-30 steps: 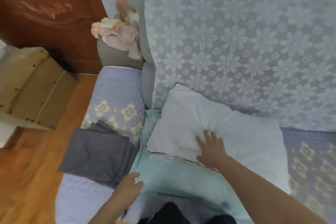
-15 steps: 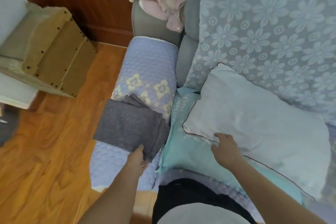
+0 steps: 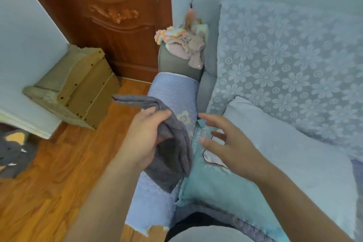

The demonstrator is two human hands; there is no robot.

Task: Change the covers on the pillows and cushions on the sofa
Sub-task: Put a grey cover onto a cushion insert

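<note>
Gripping the folded grey cover (image 3: 172,149) in my left hand (image 3: 141,139), thumb and fingers curled round it above the sofa arm (image 3: 172,92), I reach with my right hand (image 3: 225,141), fingers spread and empty. I should find the opening before shaking it out beside the bare white pillow (image 3: 284,153).

— What can't you make out?
— The left hand (image 3: 142,139) covers part of the grey cloth (image 3: 172,155), and its fingers are tucked behind the folds.
— The pillows?
— The white pillow (image 3: 290,155) hides most of the teal one (image 3: 216,188); the right arm crosses both.
— At the edges?
— The grey toy (image 3: 11,151) is cut off at the left, the door (image 3: 110,15) at the top.
</note>
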